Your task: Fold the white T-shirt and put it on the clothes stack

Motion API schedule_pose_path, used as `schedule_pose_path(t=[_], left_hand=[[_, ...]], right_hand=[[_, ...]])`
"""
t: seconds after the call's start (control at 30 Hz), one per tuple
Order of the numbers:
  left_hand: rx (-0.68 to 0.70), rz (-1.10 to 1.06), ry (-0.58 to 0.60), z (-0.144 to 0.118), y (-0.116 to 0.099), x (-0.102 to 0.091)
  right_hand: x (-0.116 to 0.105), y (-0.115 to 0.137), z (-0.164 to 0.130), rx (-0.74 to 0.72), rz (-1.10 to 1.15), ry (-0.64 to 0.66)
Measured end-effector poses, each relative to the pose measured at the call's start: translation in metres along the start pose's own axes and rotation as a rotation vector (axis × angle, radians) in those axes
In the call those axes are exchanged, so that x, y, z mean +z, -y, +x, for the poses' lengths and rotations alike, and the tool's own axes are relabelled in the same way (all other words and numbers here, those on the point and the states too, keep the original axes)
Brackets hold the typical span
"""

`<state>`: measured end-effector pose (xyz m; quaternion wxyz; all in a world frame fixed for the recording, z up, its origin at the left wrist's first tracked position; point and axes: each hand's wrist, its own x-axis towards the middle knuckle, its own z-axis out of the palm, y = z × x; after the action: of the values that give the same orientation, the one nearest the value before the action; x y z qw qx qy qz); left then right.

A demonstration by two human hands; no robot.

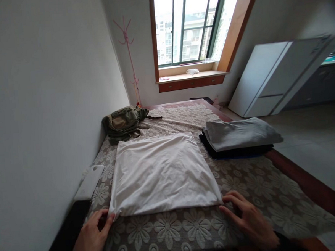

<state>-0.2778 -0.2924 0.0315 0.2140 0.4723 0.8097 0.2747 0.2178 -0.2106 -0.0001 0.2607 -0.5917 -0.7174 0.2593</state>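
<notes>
A white cloth garment (162, 173), folded into a rough rectangle, lies flat on the flower-patterned cover (169, 232) in front of me. My left hand (92, 236) pinches its near left corner between thumb and fingers. At the near right corner, my right hand (248, 217) has thumb and fingertips closed on the fabric edge. Soft wrinkles run across the cloth's surface. To its right sits a stack of folded clothes, with a grey garment (239, 134) on top of black ones (232, 152).
Beyond the cloth, an olive backpack (124, 122) leans by the left wall. A white board-like object with a hole (89, 182) lies along that wall. Farther off stand a pink coat rack (129, 53), a window with a wooden sill (192, 76) and a white fridge (270, 76).
</notes>
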Motion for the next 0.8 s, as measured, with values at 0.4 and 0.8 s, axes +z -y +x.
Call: schedule_pose_path(t=[0.4, 0.8], left_hand=[[-0.142, -0.343, -0.069, 0.002, 0.006, 0.001], [-0.268, -0.245, -0.142, -0.045, 0.023, -0.002]], right_hand=[[-0.012, -0.012, 0.017, 0.346, 0.491, 0.237], [-0.029, -0.040, -0.036, 0.520, 0.571, 0.154]])
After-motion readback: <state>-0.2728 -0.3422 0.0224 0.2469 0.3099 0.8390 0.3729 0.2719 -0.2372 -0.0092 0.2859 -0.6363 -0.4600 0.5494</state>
